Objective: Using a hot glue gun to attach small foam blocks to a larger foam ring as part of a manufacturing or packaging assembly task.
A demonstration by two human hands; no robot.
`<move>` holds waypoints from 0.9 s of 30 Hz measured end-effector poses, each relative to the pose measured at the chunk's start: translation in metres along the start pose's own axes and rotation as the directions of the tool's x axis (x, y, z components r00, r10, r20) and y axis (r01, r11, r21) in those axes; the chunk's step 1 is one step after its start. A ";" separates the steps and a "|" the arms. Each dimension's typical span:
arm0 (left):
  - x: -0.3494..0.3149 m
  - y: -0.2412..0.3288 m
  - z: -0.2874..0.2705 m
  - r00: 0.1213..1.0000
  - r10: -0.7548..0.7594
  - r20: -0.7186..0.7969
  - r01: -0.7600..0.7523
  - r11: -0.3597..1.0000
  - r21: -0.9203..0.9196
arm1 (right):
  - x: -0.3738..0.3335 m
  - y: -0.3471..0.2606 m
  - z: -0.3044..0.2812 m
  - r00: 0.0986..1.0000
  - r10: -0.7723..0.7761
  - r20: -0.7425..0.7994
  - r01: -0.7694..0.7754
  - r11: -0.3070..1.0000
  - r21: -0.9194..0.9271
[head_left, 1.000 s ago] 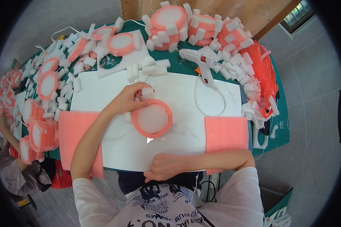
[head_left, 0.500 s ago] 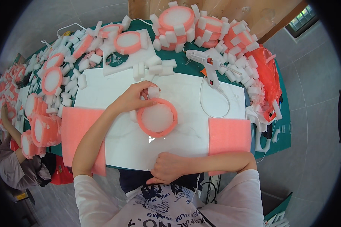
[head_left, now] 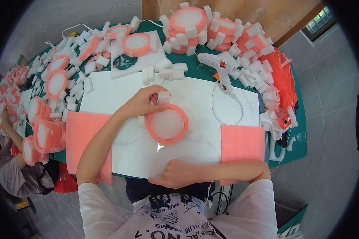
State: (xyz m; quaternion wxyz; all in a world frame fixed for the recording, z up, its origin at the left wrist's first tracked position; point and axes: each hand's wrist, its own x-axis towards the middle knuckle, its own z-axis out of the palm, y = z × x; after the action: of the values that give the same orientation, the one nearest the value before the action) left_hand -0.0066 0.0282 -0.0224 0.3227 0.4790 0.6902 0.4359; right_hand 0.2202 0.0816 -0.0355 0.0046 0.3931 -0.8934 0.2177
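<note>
The left hand (head_left: 141,104) pinches a small white foam block (head_left: 164,96) against the top rim of the pink-edged foam ring (head_left: 167,124), fingers closed on the block. Over the last second that hand has barely moved and the block has kept its place on the rim, so the piece seems to be held while it sets. The ring lies flat on the white board (head_left: 195,99), just right of that hand: a white disc wrapped in a pink band, another block stuck at its left edge. The right hand (head_left: 175,174) rests loosely curled and empty at the board's near edge, below the ring. A glue gun (head_left: 221,65) lies beyond, to the right.
</note>
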 end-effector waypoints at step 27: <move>0.001 -0.007 0.000 1.000 0.008 0.012 -0.008 1.000 -0.005 | 0.000 0.000 0.000 0.998 -0.020 -0.057 0.021 1.000 0.009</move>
State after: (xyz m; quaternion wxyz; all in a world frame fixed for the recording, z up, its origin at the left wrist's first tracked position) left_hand -0.0094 0.0280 -0.0290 0.3264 0.4836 0.6852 0.4360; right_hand 0.2203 0.0816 -0.0352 0.0305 0.3959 -0.8878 0.2328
